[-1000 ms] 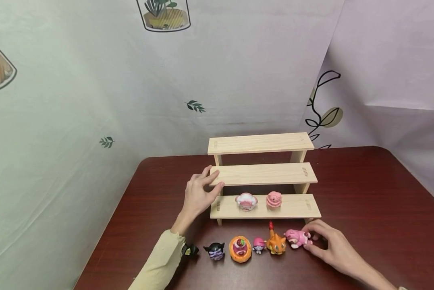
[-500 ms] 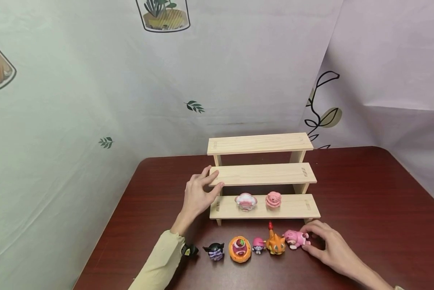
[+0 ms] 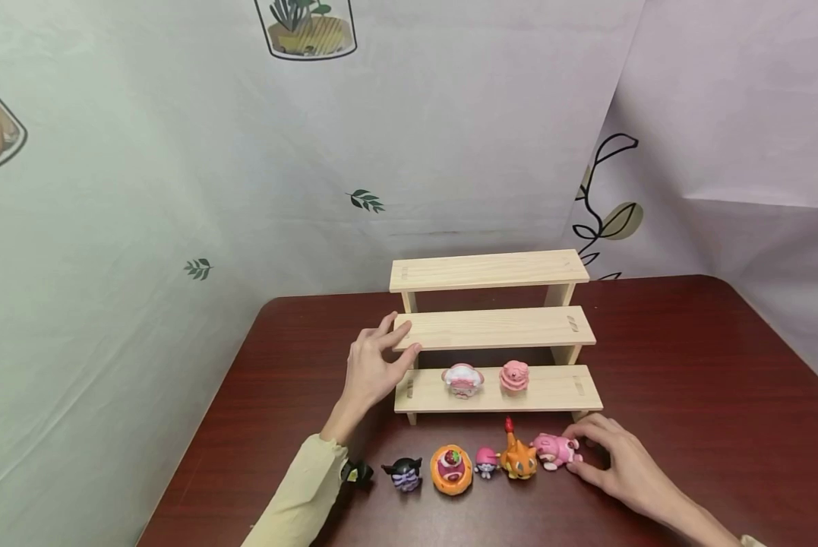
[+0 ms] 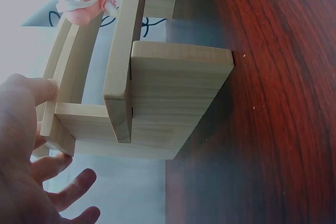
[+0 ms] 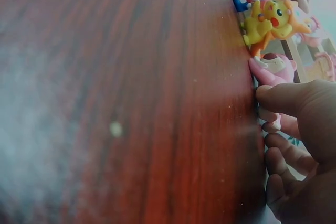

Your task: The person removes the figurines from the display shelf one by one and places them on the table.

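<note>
A three-step wooden display shelf [image 3: 497, 329] stands on the table. At the left end of its middle board, my left hand [image 3: 374, 367] pinches the board between thumb and fingers; the left wrist view shows the other fingers [image 4: 79, 187] spread loosely. My right hand [image 3: 623, 460] holds a pink bear figurine [image 3: 554, 451], lying on the table, between thumb and forefinger at its right end. Right beside the bear is an orange dragon-like figurine [image 3: 519, 460] with a red-tipped tail. Two pink figurines, one white-hooded [image 3: 462, 381] and one rose-shaped [image 3: 514, 377], sit on the lowest board.
Left of the orange figurine, a row continues with a small pink-capped figurine [image 3: 487, 462], a round orange cake-like toy [image 3: 451, 470], a black-and-purple figurine [image 3: 405, 474] and a dark toy [image 3: 358, 472] beside the left sleeve. A pale cloth backdrop [image 3: 450, 152] hangs behind the table.
The pink bear has slid slightly left toward the orange figurine, with my right hand on it. My left hand stays in place on the shelf.
</note>
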Demonstrator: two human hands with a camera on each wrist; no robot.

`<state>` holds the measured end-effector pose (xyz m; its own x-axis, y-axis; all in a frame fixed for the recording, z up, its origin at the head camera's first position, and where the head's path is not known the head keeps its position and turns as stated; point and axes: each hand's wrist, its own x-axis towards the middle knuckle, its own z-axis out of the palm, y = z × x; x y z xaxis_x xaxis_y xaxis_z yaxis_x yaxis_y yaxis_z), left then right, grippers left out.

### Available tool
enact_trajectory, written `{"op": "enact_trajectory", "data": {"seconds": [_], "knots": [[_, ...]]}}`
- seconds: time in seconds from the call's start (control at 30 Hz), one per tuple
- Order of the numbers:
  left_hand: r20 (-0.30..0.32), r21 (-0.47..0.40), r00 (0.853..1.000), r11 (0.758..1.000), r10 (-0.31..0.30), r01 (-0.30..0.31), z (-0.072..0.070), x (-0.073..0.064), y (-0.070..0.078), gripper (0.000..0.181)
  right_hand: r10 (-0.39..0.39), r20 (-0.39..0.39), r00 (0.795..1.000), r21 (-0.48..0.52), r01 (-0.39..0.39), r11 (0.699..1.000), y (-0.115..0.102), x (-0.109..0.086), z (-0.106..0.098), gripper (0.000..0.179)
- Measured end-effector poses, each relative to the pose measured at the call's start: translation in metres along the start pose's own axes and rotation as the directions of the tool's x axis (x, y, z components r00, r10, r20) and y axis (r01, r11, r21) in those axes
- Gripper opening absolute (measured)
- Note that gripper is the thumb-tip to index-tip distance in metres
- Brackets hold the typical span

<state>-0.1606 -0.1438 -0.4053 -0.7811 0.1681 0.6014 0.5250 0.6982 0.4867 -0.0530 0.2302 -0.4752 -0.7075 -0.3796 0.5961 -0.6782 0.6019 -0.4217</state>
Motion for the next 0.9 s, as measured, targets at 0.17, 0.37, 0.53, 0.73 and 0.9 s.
{"op": "enact_trajectory", "data": {"seconds": [0.17,0.37,0.53,0.73,0.9], "knots": [[-0.003,0.005,1.000,1.000,0.003,-0.003,0.000,0.000,0.000,0.043,-0.002,0.007,1.000,0.026,0.002,1.000,-0.001,0.001,-0.002,0.053],[-0.002,0.004,1.000,1.000,0.007,-0.007,-0.001,0.000,0.001,0.042,0.056,-0.023,0.998,0.085,-0.054,0.995,-0.004,0.003,-0.009,0.051],[-0.011,0.010,1.000,1.000,0.016,-0.016,-0.001,0.001,0.000,0.043,0.082,-0.075,0.994,0.085,-0.075,0.993,-0.008,0.012,-0.017,0.046],[-0.009,0.017,1.000,1.000,0.012,-0.012,-0.001,0.001,-0.001,0.044,0.053,-0.143,0.988,0.104,-0.038,0.994,-0.014,0.027,-0.024,0.045],[-0.005,0.010,1.000,1.000,0.010,-0.010,0.000,0.000,0.000,0.043,0.041,-0.144,0.989,0.115,-0.025,0.993,-0.019,0.042,-0.025,0.046]]}}
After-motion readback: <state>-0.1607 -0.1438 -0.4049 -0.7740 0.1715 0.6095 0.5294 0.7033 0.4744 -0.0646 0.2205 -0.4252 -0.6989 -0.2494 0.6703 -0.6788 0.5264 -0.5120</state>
